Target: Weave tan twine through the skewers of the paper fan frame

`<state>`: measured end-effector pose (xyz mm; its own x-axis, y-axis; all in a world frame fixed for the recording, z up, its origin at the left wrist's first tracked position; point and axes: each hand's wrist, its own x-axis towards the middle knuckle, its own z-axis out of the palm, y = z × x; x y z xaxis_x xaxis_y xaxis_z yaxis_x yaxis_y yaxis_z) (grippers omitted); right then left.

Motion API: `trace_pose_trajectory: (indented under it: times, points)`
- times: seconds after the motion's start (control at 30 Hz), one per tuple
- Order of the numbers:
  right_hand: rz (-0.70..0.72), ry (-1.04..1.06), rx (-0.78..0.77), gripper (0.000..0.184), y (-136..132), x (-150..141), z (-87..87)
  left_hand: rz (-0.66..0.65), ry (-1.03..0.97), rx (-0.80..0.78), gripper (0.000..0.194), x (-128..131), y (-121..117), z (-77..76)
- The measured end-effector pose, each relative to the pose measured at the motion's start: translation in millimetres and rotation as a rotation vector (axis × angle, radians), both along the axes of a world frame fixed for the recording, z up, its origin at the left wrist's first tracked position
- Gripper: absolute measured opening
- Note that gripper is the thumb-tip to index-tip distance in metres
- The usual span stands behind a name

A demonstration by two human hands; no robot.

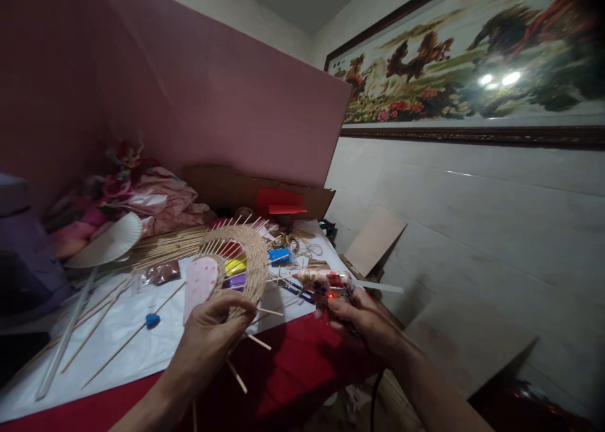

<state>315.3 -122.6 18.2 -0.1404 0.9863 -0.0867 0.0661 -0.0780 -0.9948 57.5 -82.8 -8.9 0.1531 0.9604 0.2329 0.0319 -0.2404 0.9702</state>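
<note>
Table, glue gun in right hand

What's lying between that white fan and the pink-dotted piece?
The head view shows a clear bag with brown contents and, beyond it, thin sticks between the white fan and dotted piece.

High on my right I see a framed picture of horses; ahead of me stands a pink panel, crumpled pink cloth below it.
</note>
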Motion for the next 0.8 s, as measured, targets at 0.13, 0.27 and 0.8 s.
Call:
trace_pose_trajectory:
  times: [0.13,0.27,0.8]
  points:
    - [0.129,-0.135,-0.007,0.040,1.2,-14.3,12.4,-0.003,-0.009,0.019,0.005,0.7,-1.5,3.3]
    - [0.276,-0.192,0.018,0.043,5.3,-18.9,20.0,-0.025,-0.018,0.014,0.006,-0.2,-1.9,1.1]
    - [0.388,-0.166,0.014,0.038,11.8,-26.7,8.6,-0.026,-0.125,0.002,0.008,0.8,-4.2,3.7]
